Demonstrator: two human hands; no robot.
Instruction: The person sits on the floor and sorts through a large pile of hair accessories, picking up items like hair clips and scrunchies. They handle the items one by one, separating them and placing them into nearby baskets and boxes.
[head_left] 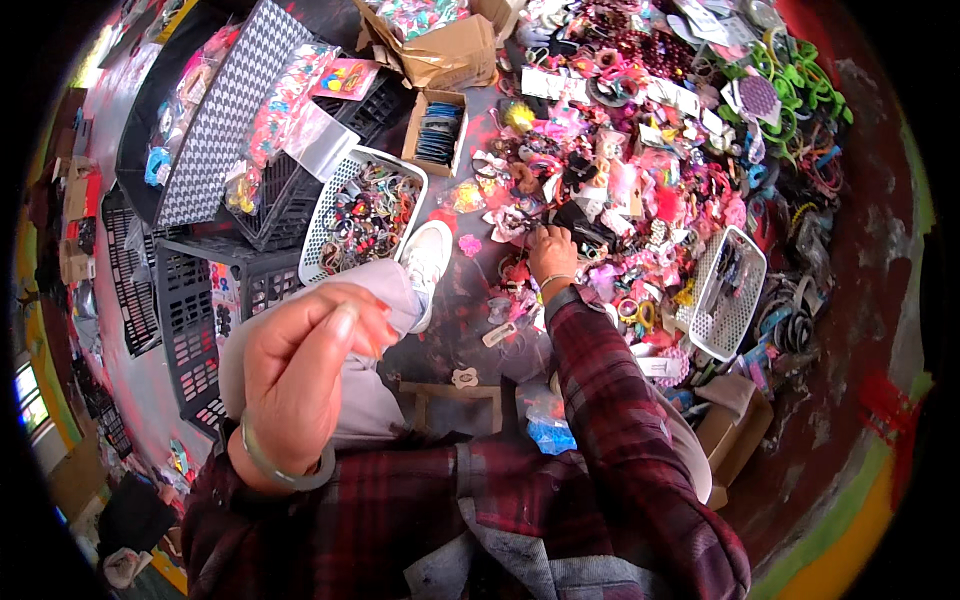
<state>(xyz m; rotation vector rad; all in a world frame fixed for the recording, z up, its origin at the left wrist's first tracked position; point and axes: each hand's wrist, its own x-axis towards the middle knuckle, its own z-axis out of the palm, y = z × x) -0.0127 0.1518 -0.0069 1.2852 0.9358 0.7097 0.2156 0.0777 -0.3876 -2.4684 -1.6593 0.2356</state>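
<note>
My left hand [310, 365] is raised over my lap, a pale bangle on its wrist. Its thumb and fingers press together in a pinch, and whatever they may hold is too small or hidden to name. My right hand [552, 254] reaches into the near left edge of a heap of hair accessories [625, 185]. Its fingers curl downward among pink and dark pieces, with the fingertips hidden. Right beside that hand lies a black item [585, 225]. A pink flower-shaped piece [469, 245] rests on the floor to its left.
A white basket [312, 235] of hair ties stands left of my shoe [428, 262], near a small carton [460, 155] of blue packets. Black crates [185, 330] rise at the left. Another white basket [757, 290] sits right of the heap, with green bands [800, 90] beyond.
</note>
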